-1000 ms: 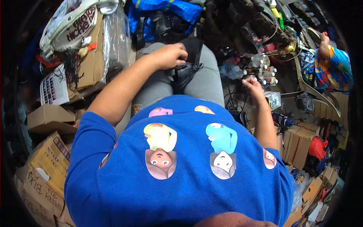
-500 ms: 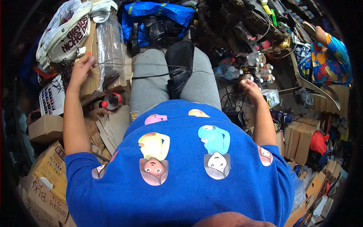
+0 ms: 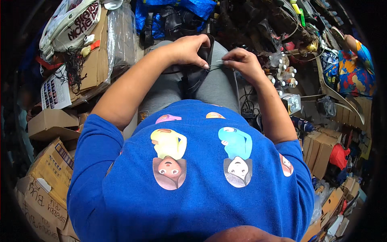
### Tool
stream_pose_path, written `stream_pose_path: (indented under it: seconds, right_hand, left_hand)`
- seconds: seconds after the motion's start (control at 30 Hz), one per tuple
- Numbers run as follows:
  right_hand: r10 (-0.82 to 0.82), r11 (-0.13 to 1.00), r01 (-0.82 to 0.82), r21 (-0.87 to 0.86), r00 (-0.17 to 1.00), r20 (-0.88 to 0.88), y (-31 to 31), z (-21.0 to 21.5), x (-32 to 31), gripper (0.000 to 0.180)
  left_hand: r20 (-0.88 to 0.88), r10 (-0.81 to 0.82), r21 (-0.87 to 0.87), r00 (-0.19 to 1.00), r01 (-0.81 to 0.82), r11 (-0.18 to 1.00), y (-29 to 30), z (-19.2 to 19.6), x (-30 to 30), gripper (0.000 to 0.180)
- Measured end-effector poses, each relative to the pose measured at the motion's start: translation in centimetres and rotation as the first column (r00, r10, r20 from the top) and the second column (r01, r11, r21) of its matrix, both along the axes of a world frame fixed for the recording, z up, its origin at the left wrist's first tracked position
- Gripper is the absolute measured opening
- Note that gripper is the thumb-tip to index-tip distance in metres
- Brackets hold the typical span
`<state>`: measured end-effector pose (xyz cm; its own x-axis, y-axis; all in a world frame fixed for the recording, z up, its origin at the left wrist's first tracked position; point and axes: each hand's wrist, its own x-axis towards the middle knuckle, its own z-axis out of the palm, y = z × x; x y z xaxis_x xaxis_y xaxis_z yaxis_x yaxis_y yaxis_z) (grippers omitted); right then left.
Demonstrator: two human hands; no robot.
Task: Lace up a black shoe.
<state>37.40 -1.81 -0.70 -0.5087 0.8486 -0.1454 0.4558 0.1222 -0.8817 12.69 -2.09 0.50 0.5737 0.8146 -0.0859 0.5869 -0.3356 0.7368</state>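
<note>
Sitting amid heaped cardboard boxes (image 3: pixel 44 169), blue bags (image 3: pixel 193 8) and small bottles (image 3: pixel 282 72) on the floor, the person works on the lap. The left hand (image 3: pixel 187 50) is clenched on a black shoe (image 3: pixel 197 74) lying across grey trousers; the right hand (image 3: pixel 242 62) pinches a thin needle (image 3: pixel 219 61). The needle could prick a finger, or drop into the clutter.

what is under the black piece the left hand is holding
The black piece lies on the lap, on grey trousers. The left hand covers its upper part; the right hand pinches a thin needle beside it. Its underside is hidden.
</note>
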Motion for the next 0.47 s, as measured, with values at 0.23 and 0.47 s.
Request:
stream_pose_path:
  seconds: [0.23, 0.47]
  right_hand:
    - [0.124, 0.987, -0.131, 0.096, 0.989, 0.081, 0.1, 0.0, -1.8, 0.013]
    - [0.169, 0.975, -0.184, 0.127, 0.978, 0.125, -0.2, -0.1, -2.1, 0.014]
  left_hand:
    - [0.053, -0.09, -0.334, 0.994, 0.103, 0.937, 0.9, 0.1, -0.5, 0.027]
    - [0.274, 0.013, -0.548, 0.962, 0.145, 0.824, 0.7, -1.1, -0.9, 0.021]
